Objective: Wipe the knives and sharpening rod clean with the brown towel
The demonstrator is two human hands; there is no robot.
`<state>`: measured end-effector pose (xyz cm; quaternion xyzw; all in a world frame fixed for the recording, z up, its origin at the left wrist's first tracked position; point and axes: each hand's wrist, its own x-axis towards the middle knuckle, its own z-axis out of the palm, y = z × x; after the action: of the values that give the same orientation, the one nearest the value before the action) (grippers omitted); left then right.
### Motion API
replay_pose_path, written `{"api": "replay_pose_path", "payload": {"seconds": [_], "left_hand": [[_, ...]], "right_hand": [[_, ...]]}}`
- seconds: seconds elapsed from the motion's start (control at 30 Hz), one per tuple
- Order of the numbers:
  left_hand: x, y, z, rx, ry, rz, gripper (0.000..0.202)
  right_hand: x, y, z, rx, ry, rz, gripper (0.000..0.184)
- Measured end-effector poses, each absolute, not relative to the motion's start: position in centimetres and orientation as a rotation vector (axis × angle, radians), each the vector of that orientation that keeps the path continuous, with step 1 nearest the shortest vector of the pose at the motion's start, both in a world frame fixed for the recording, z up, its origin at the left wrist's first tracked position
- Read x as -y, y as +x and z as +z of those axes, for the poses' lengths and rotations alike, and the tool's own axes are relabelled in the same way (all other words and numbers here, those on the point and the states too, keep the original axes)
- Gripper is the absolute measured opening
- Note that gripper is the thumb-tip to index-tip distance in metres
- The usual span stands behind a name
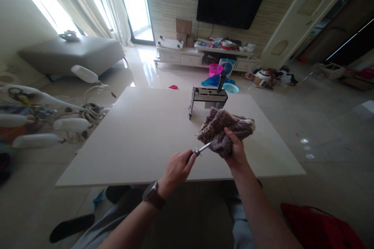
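My left hand (pixel 179 166), with a watch on its wrist, is closed round the dark handle of a sharpening steel (pixel 204 147). The bright rod points up and right, and its far end disappears at a brown fluffy cloth (pixel 221 126). Bunched in my right hand (pixel 237 151) is that cloth, with the thumb pressed on top; the other fingers are mostly hidden beneath it. Just behind the cloth a knife rack (pixel 209 95) stands upright on the white table (pixel 140 136), with a black-handled tool (pixel 221 82) in its right side.
Beyond the table are a pink basket (pixel 215 70), a light-blue basket (pixel 230 88) and a low cabinet (pixel 172 57) loaded with items. A floor lamp (pixel 37 95) with white shades stands left. A red bag-like item (pixel 318 225) lies lower right.
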<state>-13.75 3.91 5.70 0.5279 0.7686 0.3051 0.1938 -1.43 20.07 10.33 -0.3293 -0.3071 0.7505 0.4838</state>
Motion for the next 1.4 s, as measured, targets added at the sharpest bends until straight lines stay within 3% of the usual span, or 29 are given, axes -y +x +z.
{"api": "replay_pose_path", "payload": {"seconds": [0.2, 0.47, 0.87, 1.17, 1.4], "left_hand": [[-4.0, -13.8, 4.8, -2.243, 1.443, 0.853, 0.03], [-4.8, -13.3, 4.1, -1.942, 1.37, 1.131, 0.013], [-5.3, -12.4, 6.0, -1.802, 1.268, 1.132, 0.044], [-4.4, -13.8, 6.1, -1.885, 1.374, 1.004, 0.042], [-4.4, -14.0, 4.5, -1.933, 1.395, 1.047, 0.028]], "right_hand": [[-19.0, -1.6, 9.4, 0.775, -0.865, 1.88, 0.039], [-17.1, -2.8, 8.8, 0.834, -0.891, 1.969, 0.04], [-18.3, -2.2, 9.7, 0.728, -0.855, 1.907, 0.042], [-19.9, -0.5, 9.8, 0.677, -0.872, 1.88, 0.03], [-16.8, -2.2, 9.1, 0.733, -0.886, 1.872, 0.037]]}}
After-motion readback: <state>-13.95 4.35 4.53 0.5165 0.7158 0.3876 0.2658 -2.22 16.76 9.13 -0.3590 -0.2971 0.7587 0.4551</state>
